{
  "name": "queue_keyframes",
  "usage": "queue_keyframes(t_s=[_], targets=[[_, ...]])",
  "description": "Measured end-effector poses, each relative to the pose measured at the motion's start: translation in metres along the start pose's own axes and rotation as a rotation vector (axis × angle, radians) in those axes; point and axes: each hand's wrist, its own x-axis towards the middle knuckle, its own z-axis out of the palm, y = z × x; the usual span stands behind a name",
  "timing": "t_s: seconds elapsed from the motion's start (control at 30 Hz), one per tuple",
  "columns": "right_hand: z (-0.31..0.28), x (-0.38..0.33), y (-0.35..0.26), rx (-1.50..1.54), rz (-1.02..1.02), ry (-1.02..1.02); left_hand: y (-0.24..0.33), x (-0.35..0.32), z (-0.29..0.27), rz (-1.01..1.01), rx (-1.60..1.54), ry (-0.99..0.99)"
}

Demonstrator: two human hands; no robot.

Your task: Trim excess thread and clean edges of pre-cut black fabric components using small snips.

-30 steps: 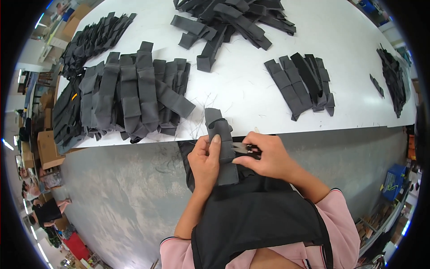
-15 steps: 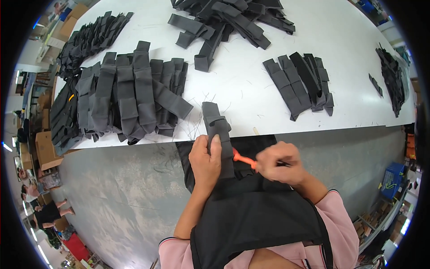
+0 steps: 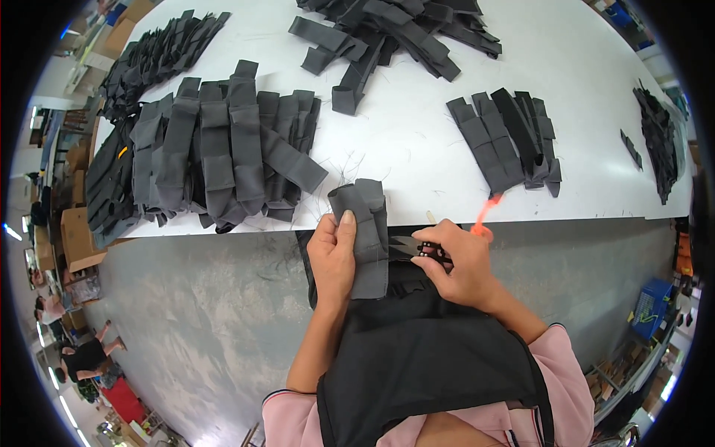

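Pink short sleeves (image 3: pixel 560 372) with striped edges (image 3: pixel 287 390) flank a black apron (image 3: pixel 439 357).

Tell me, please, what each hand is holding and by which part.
The left hand grips a dark grey fabric strip by its left edge; the right hand holds small snips by their black handles.

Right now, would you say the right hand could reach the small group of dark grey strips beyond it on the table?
Probably yes: between the right hand and the strips only the table edge and a blurred orange piece appear, though the held snips might hinder grasping.
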Motion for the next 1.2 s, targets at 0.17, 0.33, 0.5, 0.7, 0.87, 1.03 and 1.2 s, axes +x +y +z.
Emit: queue_keyframes(t_s=[0.17, 0.33, 0.5, 0.7, 0.87, 1.03, 1.2], targets=[[0.004, -0.001, 0.003, -0.171, -0.219, -0.049, 0.009, -0.003, 0.007, -0.052, -0.088, 0.036], [0.008, 0.001, 0.002, -0.258, -0.288, 0.0, 0.001, -0.003, -0.001, -0.038, -0.071, -0.012], [0.011, -0.001, 0.002, -0.321, -0.326, 0.011, 0.004, -0.003, 0.0, -0.037, -0.078, -0.022], [0.012, -0.003, -0.002, -0.336, -0.348, 0.032, 0.003, -0.003, -0.002, -0.06, -0.078, -0.037], [0.012, -0.007, -0.002, -0.383, -0.335, 0.04, 0.003, -0.003, -0.002, -0.058, -0.077, -0.051], [0.002, -0.006, -0.005, -0.166, -0.181, -0.002, 0.001, -0.004, -0.007, -0.044, -0.014, -0.075], [-0.014, 0.014, -0.006, -0.13, -0.119, -0.273, 0.003, -0.004, -0.006, 0.016, 0.025, -0.085]])
